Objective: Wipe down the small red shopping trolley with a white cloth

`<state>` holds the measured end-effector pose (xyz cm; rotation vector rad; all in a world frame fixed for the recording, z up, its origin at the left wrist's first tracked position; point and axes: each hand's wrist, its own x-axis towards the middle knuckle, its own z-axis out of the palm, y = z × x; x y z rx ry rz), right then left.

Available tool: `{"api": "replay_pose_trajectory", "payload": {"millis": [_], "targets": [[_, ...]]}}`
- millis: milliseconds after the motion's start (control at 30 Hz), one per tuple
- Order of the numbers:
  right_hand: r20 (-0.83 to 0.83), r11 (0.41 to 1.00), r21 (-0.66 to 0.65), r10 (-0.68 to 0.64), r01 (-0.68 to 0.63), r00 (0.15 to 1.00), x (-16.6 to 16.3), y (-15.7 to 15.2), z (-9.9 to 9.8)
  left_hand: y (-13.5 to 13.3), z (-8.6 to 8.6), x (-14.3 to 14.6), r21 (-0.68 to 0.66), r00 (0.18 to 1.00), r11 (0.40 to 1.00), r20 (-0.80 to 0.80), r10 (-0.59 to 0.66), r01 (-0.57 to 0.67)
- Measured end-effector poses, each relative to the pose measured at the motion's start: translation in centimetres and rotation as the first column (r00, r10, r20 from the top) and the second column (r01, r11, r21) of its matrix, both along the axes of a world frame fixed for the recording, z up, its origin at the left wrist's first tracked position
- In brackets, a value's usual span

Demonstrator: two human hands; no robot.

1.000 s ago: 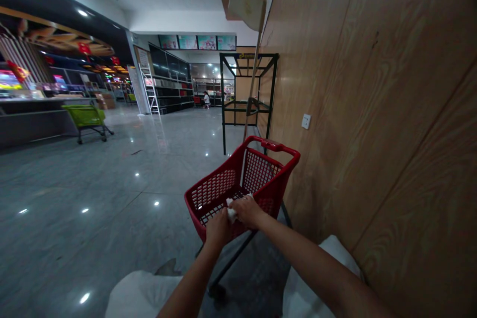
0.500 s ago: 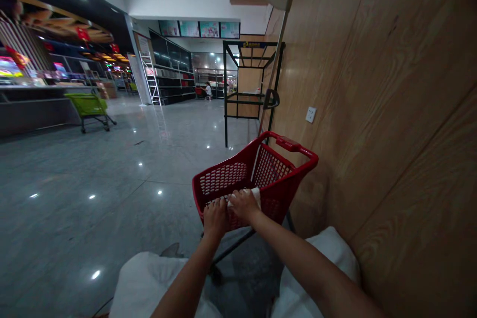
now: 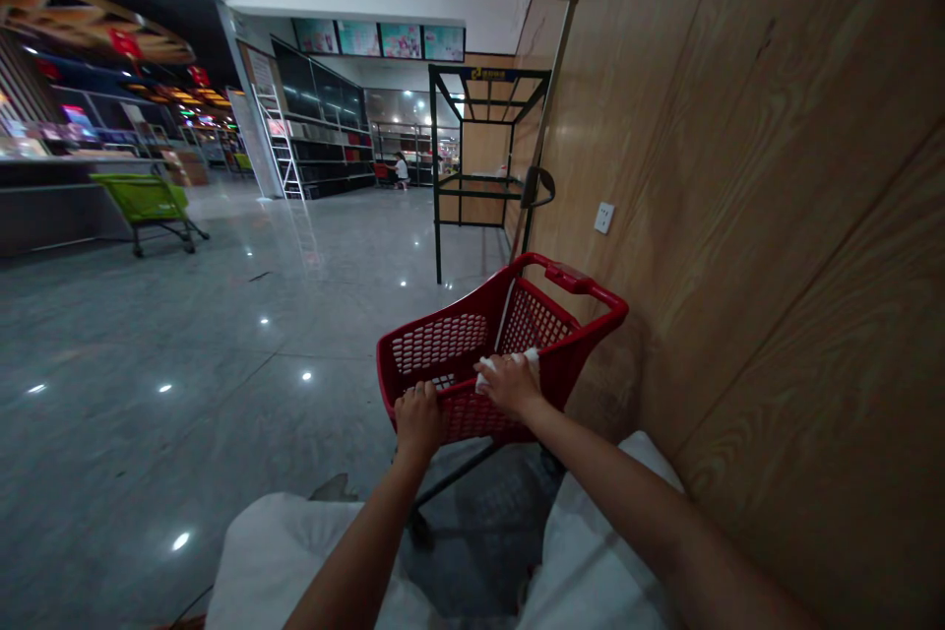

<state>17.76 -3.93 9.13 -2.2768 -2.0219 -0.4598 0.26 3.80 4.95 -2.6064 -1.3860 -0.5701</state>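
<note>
A red plastic shopping cart with lattice sides stands right in front of me, its handle toward the wood-panelled wall. My left hand grips the near top rim, fingers curled over into the basket. Farther right along that same rim, my right hand is closed over a white cloth and presses it on the rim. Part of the cloth is hidden under the palm and fingers. Beneath the basket, the cart's dark frame and a wheel show between my knees.
A wooden wall with a socket runs close on my right. Beyond the cart stands a black metal frame rack. A green cart is at the left, a white stepladder farther back. A person crouches in the distance.
My right hand has slid the cloth to the right along the rim, away from my left hand, which keeps its grip. The view has shifted slightly right and down.
</note>
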Motion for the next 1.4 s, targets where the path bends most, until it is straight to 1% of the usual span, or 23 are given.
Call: {"api": "replay_pose_trajectory", "payload": {"millis": [100,167,200,233,300,367,433,500,533,600,667,767,833,867,900,967,1000,1100,1167,1200,1233,1300,1400], "targets": [[-0.023,0.996,0.029,0.083,-0.083,0.996,-4.4,1.9,-1.2,0.0,-0.3,-0.1,0.008,1.0,1.0,0.013,-0.022,0.022],[-0.026,0.991,0.03,0.131,-0.131,0.991,-5.4,2.4,-1.5,0.3,-0.6,-0.6,0.009,0.998,0.998,0.007,-0.057,0.057],[-0.025,0.987,0.02,0.162,-0.162,0.986,-5.1,2.4,-1.5,0.5,-0.7,-0.8,0.01,0.997,0.997,-0.004,-0.079,0.079],[-0.024,0.982,0.005,0.191,-0.191,0.981,-4.2,2.1,-1.4,0.7,-0.8,-1.1,0.011,0.995,0.995,-0.017,-0.101,0.101],[-0.021,0.977,-0.021,0.213,-0.213,0.977,-1.3,1.0,-0.9,1.0,-0.9,-1.5,0.013,0.99,0.991,-0.038,-0.133,0.134],[-0.01,0.988,-0.012,0.151,-0.152,0.988,2.4,-0.5,-0.2,1.0,-0.9,-1.5,0.012,0.991,0.992,-0.037,-0.127,0.128],[0.015,0.998,0.02,0.056,-0.056,0.998,5.3,-2.0,0.5,0.7,-0.8,-1.1,0.013,0.996,0.996,-0.014,-0.091,0.091],[0.018,0.999,0.038,-0.035,0.034,0.999,6.4,-2.7,0.9,0.5,-0.8,-0.5,0.015,0.998,0.998,0.013,-0.058,0.057],[0.005,0.997,0.034,-0.064,0.064,0.998,6.0,-2.6,0.9,0.4,-0.8,-0.2,0.016,0.999,0.999,0.024,-0.047,0.047],[-0.036,0.997,0.015,-0.078,0.078,0.996,3.8,-1.8,0.5,0.2,-0.7,0.3,0.019,0.999,0.999,0.039,-0.037,0.036],[-0.078,0.999,0.013,-0.042,0.043,0.996,0.0,-0.2,-0.6,0.0,-0.8,0.6,0.02,0.998,0.999,0.049,-0.026,0.026],[-0.123,0.998,0.055,-0.007,0.014,0.992,-5.5,2.0,-2.2,0.0,-0.8,0.4,0.014,0.998,1.0,0.057,-0.022,0.021],[-0.141,0.997,0.071,0.035,-0.025,0.989,-7.1,2.6,-2.7,0.1,-0.7,-0.1,0.004,0.998,1.0,0.052,-0.031,0.031],[-0.136,0.996,0.062,0.079,-0.071,0.987,-6.9,2.6,-2.6,0.2,-0.7,-0.3,-0.001,0.998,0.999,0.045,-0.041,0.041],[-0.123,0.991,0.043,0.132,-0.127,0.984,-6.2,2.4,-2.4,0.3,-0.7,-0.6,-0.006,0.998,0.998,0.037,-0.055,0.055],[-0.078,0.975,-0.016,0.219,-0.221,0.973,-3.4,1.5,-1.6,0.5,-0.7,-1.1,-0.01,0.997,0.997,0.026,-0.079,0.08],[-0.052,0.975,-0.037,0.219,-0.221,0.974,-1.5,0.9,-1.0,0.5,-0.7,-1.2,-0.013,0.996,0.996,0.026,-0.083,0.084],[0.031,0.996,-0.021,0.09,-0.089,0.995,3.7,-1.2,0.5,0.5,-0.6,-1.1,-0.021,0.997,0.998,0.046,-0.063,0.064],[0.072,1.0,0.013,-0.022,0.021,0.997,5.8,-2.3,1.0,0.2,-0.6,-0.7,-0.028,0.997,0.998,0.063,-0.05,0.052],[0.079,0.998,0.025,-0.065,0.063,0.995,6.1,-2.6,1.1,0.1,-0.6,-0.4,-0.029,0.996,0.998,0.071,-0.047,0.049],[0.077,0.996,0.031,-0.09,0.088,0.993,5.9,-2.7,1.0,-0.1,-0.6,-0.2,-0.028,0.996,0.999,0.078,-0.043,0.046],[0.048,0.997,0.025,-0.07,0.069,0.996,4.1,-2.3,0.3,-0.5,-0.8,0.3,-0.019,0.995,0.999,0.092,-0.033,0.034],[-0.002,0.997,0.017,0.073,-0.073,0.997,-0.9,-0.5,-1.2,-0.7,-1.0,0.6,-0.005,0.995,1.0,0.1,-0.027,0.027]]}}
